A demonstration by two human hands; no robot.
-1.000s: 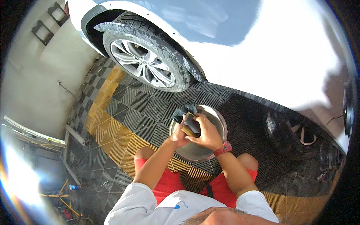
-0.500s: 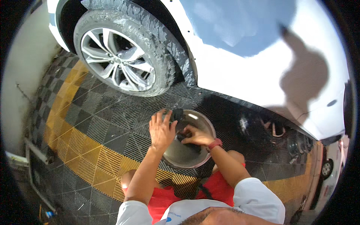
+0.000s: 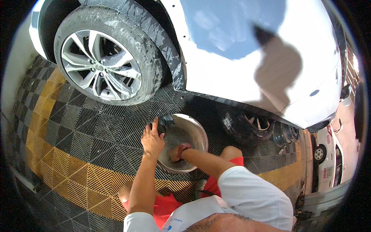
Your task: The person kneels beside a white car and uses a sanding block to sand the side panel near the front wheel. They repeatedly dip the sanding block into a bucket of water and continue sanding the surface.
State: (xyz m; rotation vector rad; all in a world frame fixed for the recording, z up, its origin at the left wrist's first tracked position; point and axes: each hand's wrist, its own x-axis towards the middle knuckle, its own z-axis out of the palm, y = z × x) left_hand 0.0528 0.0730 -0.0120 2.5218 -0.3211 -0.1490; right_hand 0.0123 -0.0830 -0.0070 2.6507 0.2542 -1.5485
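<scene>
My left hand [image 3: 152,141] is at the upper left rim of a round metal basin [image 3: 203,133]. Its fingers are stretched and spread, and the thumb and forefinger touch a crumpled black thing [image 3: 165,123], perhaps a cloth or sponge, draped at that rim. Cloudy liquid lies in the basin. My right hand [image 3: 175,153] reaches down into it, a red band round the wrist; its fingers are hidden there, so I cannot tell what they hold.
A white car [image 3: 232,73] with grey patches stands ahead. Its dirty front wheel [image 3: 100,69] is at the upper left. A loose wheel [image 3: 251,125] lies beneath the car's edge. Black and yellow slatted tiles [image 3: 89,174] cover the floor. Another white vehicle [image 3: 326,154] is at the far right.
My right hand has gone from above the basin's middle down into it, lower left, with its fingers now out of sight. My left hand stays at the rim. The view has shifted.
</scene>
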